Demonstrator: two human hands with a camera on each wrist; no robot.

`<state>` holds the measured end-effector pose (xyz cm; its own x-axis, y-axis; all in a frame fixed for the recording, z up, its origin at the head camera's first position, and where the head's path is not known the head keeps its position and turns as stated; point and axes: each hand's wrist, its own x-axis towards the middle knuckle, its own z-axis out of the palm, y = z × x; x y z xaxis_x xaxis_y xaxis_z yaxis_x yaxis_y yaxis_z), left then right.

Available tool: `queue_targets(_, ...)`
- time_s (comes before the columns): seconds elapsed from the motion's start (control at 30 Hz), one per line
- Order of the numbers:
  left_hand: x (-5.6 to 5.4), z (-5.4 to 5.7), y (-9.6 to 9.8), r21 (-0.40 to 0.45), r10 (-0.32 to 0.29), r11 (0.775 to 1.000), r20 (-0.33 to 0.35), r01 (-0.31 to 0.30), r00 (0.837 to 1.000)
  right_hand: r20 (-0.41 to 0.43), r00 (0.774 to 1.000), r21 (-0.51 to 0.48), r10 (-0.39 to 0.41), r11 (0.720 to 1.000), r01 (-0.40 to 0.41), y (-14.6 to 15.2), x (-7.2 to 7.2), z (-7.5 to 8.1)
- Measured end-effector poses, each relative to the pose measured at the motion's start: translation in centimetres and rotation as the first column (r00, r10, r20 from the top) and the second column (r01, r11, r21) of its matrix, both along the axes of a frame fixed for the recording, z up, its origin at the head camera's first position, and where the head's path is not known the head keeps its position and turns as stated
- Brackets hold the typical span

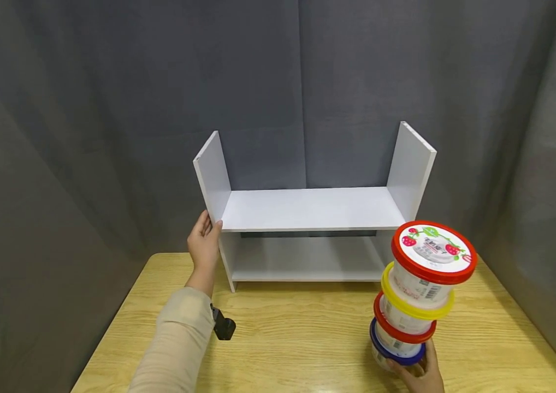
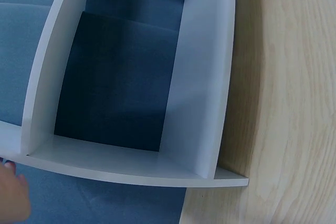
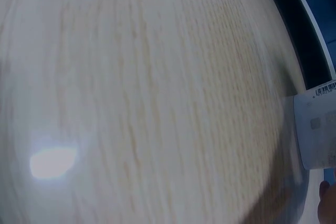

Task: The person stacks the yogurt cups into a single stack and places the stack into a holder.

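A white two-tier shelf (image 1: 309,210) stands on the table. My left hand (image 1: 204,245) is at its left side panel (image 1: 211,174), fingers against the outer face and thumb at the front edge. In the left wrist view only part of the left hand (image 2: 13,195) shows, beside the panel. My right hand (image 1: 423,371) grips the lowest tub, with a blue lid (image 1: 396,352), from below a leaning stack of several round tubs. Above it come a red lid (image 1: 406,334), a yellow lid (image 1: 418,305) and a red-rimmed top lid (image 1: 434,248) with printed strawberries.
The wooden table (image 1: 297,333) extends in front of the shelf. Grey curtains (image 1: 263,93) hang behind and on both sides. The tub stack overlaps the shelf's lower right corner in the head view. A black wrist camera (image 1: 224,326) sits on the left forearm.
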<state>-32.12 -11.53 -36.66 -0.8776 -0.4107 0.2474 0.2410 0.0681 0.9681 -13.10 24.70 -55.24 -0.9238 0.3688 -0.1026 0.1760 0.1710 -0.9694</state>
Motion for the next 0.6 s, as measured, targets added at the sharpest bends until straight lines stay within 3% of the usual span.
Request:
queue_targets(0.27,-0.9,0.0,-0.2,0.005,0.007,1.0,0.021,-0.007,1.0,-0.014,1.0,0.083,-0.004,0.997,0.005,0.1,-0.2,-0.3)
queue_targets(0.6,-1.3,-0.1,-0.1,0.014,0.067,0.998,0.032,-0.067,0.997,-0.002,0.999,-0.01,-0.041,0.999,0.041,0.1,-0.3,0.0)
